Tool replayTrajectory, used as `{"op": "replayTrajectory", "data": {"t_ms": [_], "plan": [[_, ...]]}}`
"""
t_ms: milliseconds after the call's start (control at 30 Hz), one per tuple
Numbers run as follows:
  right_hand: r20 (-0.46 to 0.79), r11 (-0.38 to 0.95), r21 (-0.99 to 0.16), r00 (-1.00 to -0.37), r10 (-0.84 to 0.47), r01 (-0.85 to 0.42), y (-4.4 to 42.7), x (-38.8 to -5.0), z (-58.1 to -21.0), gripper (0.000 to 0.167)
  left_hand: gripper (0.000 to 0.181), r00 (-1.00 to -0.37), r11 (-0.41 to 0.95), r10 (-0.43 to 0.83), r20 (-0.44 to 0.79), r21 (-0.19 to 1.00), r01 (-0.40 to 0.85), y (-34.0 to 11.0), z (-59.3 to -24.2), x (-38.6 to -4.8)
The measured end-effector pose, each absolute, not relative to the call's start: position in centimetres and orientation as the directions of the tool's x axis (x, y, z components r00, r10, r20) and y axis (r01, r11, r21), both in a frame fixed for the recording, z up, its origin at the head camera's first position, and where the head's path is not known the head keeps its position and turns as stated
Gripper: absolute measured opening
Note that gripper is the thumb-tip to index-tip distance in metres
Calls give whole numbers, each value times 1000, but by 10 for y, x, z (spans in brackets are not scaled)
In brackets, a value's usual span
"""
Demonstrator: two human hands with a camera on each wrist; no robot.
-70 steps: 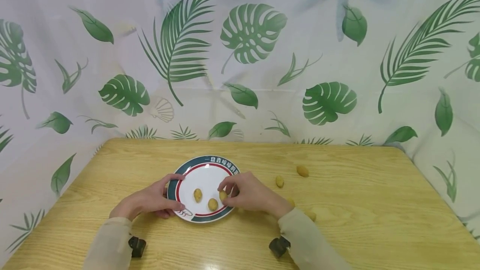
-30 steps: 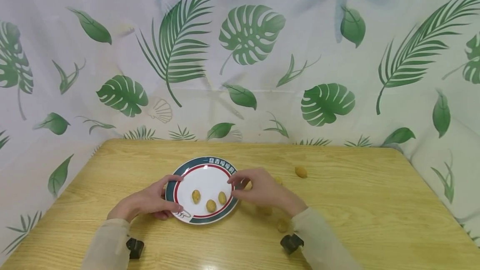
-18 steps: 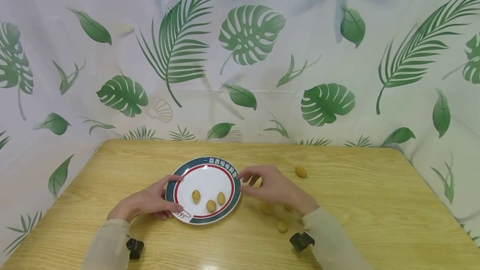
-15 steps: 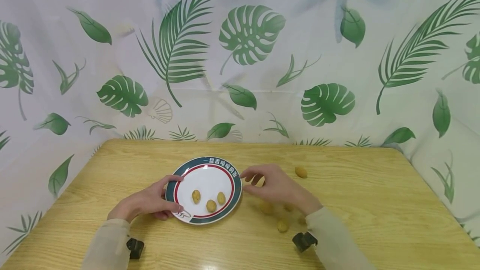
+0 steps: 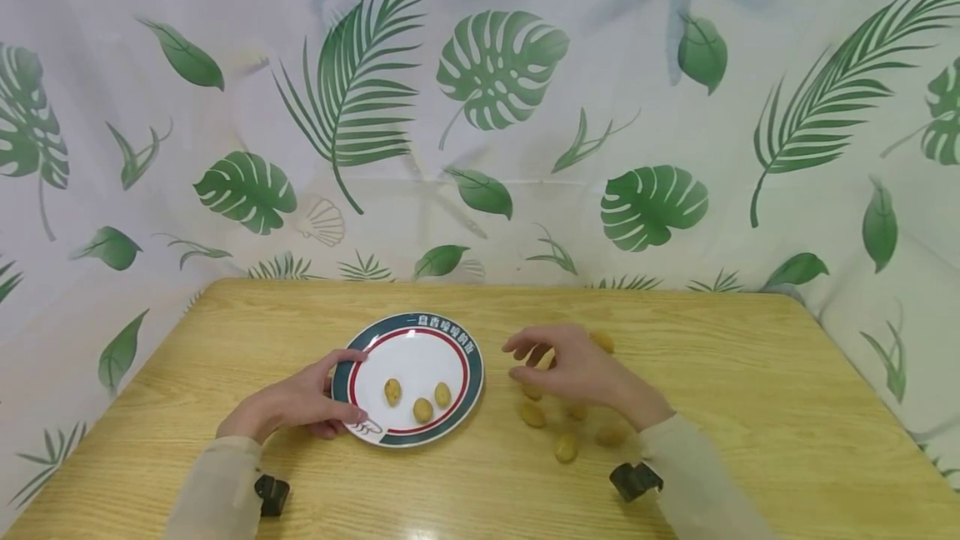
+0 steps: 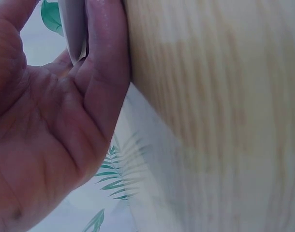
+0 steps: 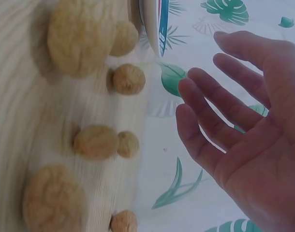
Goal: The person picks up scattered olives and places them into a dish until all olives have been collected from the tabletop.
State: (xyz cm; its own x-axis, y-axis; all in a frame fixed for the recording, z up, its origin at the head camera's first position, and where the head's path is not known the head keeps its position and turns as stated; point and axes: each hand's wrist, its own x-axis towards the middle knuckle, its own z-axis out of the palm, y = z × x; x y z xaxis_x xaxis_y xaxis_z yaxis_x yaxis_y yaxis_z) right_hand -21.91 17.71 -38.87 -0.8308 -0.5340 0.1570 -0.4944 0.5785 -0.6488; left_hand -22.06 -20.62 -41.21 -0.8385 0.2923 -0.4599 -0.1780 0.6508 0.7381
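My left hand [image 5: 300,397] holds the left rim of a white plate [image 5: 412,357] with a dark teal border and a red ring. Its thumb lies over the rim with fingers beneath; in the left wrist view the plate's edge [image 6: 74,29] sits between thumb and fingers. On the plate rest three tan, oval, walnut-like pieces, one of them near the right side [image 5: 442,395]. To the right of the plate my right hand [image 5: 573,365] hovers with loosely bent fingers and nothing in them. Below it several wrinkled walnuts [image 7: 82,36] lie on the table.
The light wooden table [image 5: 300,315] meets a leaf-print cloth [image 5: 525,215] hanging behind it. Loose walnuts include one near the front [image 5: 566,447] and one farther back [image 5: 602,342], partly behind the right hand. A black wrist camera [image 5: 636,480] sits under each forearm.
The right hand has let go of a walnut, which now lies on the plate's right side. That hand has drawn away rightward, over the loose walnuts. The left hand keeps holding the plate.
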Motion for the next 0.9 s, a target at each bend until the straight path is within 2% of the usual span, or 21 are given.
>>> {"op": "replayTrajectory", "data": {"t_ms": [433, 900], "plan": [[263, 581, -629, -844, -467, -517, 213, -223, -393, 24, 91, -842, 653, 292, -454, 738, -171, -206, -413, -221], [254, 669, -595, -894, -368, -445, 248, -226, -400, 27, 90, -841, 637, 302, -449, 751, -172, -207, -413, -221]]}}
